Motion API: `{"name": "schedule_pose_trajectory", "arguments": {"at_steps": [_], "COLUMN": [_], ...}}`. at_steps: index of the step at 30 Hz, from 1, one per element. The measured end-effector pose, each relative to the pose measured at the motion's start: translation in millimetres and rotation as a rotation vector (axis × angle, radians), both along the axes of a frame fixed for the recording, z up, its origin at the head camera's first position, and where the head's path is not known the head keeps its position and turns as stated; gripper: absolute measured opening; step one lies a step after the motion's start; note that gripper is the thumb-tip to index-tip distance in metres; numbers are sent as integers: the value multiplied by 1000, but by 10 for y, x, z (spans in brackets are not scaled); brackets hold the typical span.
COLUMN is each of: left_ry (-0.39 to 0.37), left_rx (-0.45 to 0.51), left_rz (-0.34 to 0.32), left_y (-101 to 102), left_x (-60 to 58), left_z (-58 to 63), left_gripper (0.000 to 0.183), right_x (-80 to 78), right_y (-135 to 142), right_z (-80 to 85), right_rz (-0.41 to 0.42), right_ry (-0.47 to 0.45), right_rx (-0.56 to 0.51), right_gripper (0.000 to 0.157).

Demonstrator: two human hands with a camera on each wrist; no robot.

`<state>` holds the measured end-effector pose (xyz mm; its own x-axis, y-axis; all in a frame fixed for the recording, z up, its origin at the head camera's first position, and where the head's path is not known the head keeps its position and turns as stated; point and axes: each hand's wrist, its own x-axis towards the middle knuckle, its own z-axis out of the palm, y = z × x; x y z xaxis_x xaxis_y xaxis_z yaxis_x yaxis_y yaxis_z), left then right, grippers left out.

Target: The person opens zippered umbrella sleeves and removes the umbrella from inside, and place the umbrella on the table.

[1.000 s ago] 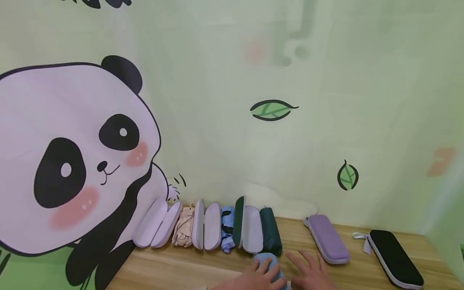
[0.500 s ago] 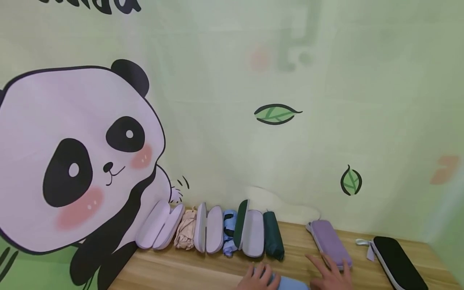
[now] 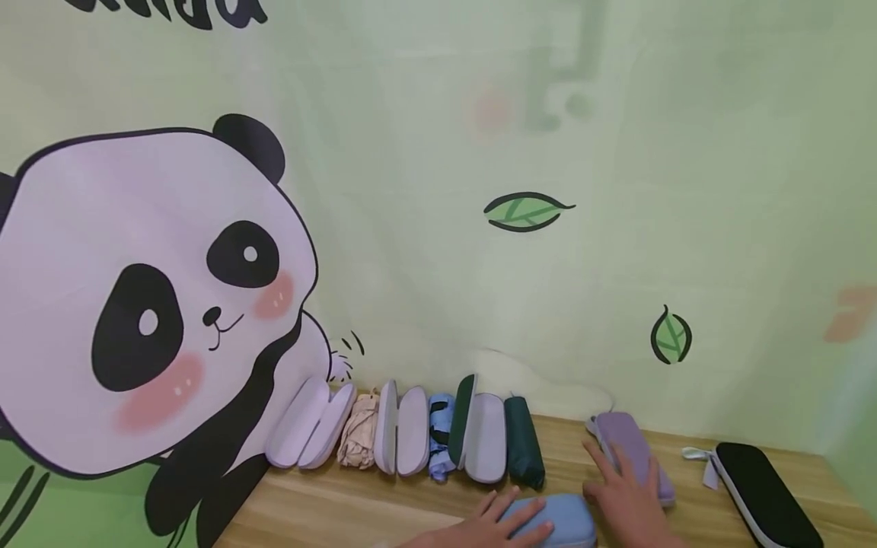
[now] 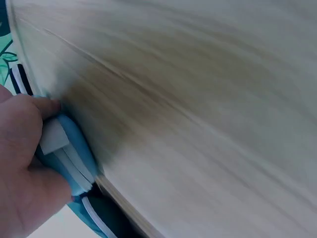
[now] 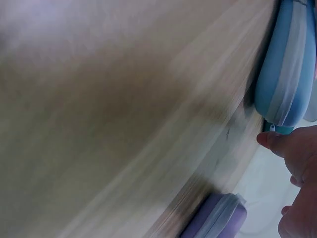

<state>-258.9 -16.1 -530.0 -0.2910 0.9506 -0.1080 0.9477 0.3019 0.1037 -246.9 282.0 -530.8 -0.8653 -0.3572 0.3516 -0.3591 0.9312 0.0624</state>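
A blue zip case (image 3: 563,521) lies at the near edge of the head view, long side running left to right. My left hand (image 3: 489,525) holds its left end, fingers spread over the top. In the left wrist view the thumb and a finger (image 4: 47,106) bracket the case's end beside the pale zip (image 4: 74,168). To the right of it, my right hand (image 3: 630,495) has loosely spread fingers and overlaps the purple zip case (image 3: 629,434) in the head view. From the right wrist, the blue case's rounded end (image 5: 285,94) stands just beyond an extended fingertip, apart from it.
Along the wall stand open lilac glasses cases (image 3: 298,426), a peach folded umbrella (image 3: 358,434), an open pale case (image 3: 411,434), a blue umbrella (image 3: 441,434), an open green-lidded case (image 3: 485,441) and a dark green folded umbrella (image 3: 524,445). A black zip case (image 3: 763,487) lies far right.
The blue zip case has turned from slanting away to lying crosswise, and its body shows further right. My right hand has moved right and forward, from beside the blue case to the purple case.
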Motion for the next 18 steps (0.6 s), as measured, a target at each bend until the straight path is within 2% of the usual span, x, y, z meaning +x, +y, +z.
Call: {"name": "schedule_pose_trajectory", "arguments": {"at_steps": [3,7,9,18], "left_ry": [68,151,156,191], "left_rx": [30,26,8,27], "left_rz": [64,119,143,255], "left_y": [67,148,172,254], "left_x": [29,5,19,180], "left_z": [-40,14,32,-147], "left_gripper": [82,85,84,75], "right_x": [-35,-60,-30,352], "right_y": [14,82,113,118], "right_z": [13,103,125,88], "right_rz": [4,8,12,-40], "right_ry": [44,65,60,-83], "right_rx": [-14,-42,-44,-95], "right_gripper": [22,22,21,15]}}
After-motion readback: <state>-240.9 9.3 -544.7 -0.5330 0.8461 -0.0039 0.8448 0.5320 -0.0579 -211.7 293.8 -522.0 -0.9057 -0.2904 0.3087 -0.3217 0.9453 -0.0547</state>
